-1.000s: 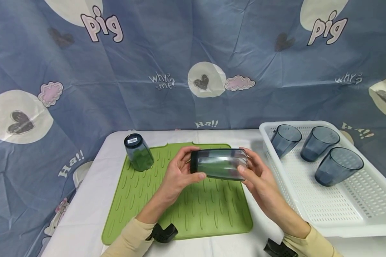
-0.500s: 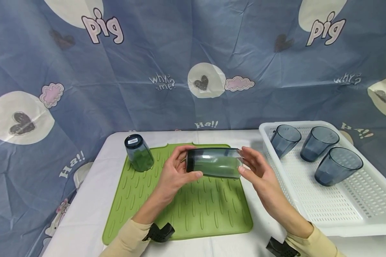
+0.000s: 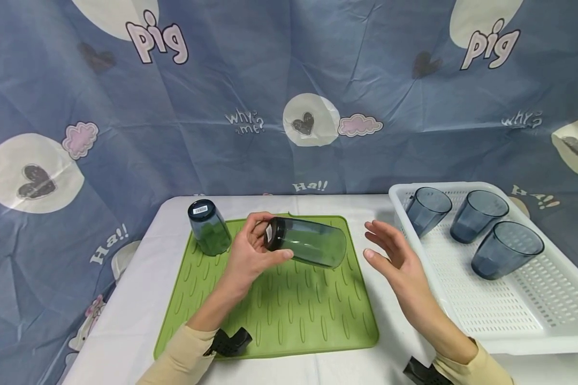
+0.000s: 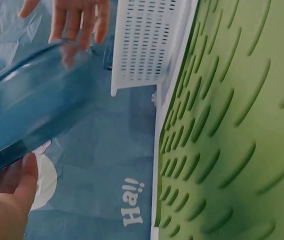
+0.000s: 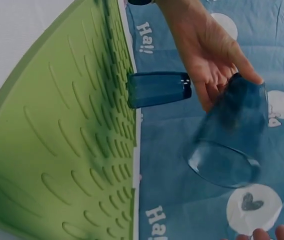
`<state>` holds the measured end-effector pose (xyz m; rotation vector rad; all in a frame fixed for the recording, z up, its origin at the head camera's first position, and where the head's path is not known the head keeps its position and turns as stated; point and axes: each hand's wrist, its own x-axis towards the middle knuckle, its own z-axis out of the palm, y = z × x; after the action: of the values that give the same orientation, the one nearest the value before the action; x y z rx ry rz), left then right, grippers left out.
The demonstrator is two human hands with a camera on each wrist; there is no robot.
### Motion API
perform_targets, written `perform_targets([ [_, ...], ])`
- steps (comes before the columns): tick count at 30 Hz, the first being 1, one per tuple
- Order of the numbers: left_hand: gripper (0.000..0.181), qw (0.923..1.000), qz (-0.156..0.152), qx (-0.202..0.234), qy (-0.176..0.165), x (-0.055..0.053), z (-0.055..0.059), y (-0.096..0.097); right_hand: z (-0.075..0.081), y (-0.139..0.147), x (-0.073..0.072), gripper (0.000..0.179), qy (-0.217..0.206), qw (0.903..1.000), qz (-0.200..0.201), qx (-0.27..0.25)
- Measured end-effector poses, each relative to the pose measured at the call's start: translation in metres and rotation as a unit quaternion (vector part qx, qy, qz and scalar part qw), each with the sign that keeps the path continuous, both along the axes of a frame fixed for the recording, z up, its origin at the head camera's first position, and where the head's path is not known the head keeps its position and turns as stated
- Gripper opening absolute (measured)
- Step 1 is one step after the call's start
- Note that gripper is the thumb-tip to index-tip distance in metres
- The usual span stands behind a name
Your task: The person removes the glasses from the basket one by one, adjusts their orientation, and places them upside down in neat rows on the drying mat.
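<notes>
My left hand point(image 3: 252, 254) grips a blue-tinted drinking glass point(image 3: 310, 241) near its thick dark base, above the green mat point(image 3: 298, 321). The glass lies nearly sideways, its mouth facing right and tipped slightly down. In the left wrist view the same glass point(image 4: 32, 100) slants across the upper left, with the left thumb and fingers at its base. Apart from the glass, my right hand point(image 3: 404, 272) hovers to the right with fingers spread and nothing in them. Another glass point(image 3: 211, 229) stands upside down on the mat's far left corner, a label on its base.
At the right stands a white perforated basket point(image 3: 501, 315). It holds three upright blue glasses point(image 3: 428, 208), all toward its far part. A white cloth point(image 3: 115, 321) covers the table, and a printed blue curtain point(image 3: 250, 155) hangs behind it.
The right hand has let go of the glass's rim and moved off to the right. My left hand has carried the glass a little left, and its mouth has tipped downward.
</notes>
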<state>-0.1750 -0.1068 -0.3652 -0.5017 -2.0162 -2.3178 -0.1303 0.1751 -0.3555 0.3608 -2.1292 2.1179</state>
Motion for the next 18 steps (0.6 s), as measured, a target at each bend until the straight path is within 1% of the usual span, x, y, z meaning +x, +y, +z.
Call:
perform_targets([
  [4, 0.069, 0.9997, 0.007, -0.021, -0.007, -0.001, 0.000, -0.004, 0.000, 0.002, 0.002, 0.051, 0.005, 1.0000, 0.002, -0.001],
  [9, 0.066, 0.9992, 0.018, -0.032, -0.013, -0.001, 0.000, -0.008, -0.001, 0.005, 0.003, 0.050, 0.009, 0.9999, 0.005, -0.004],
  [18, 0.065, 0.9976, 0.055, -0.043, 0.007, -0.007, -0.002, -0.013, -0.004, 0.008, 0.004, 0.048, 0.017, 0.9998, 0.002, -0.006],
])
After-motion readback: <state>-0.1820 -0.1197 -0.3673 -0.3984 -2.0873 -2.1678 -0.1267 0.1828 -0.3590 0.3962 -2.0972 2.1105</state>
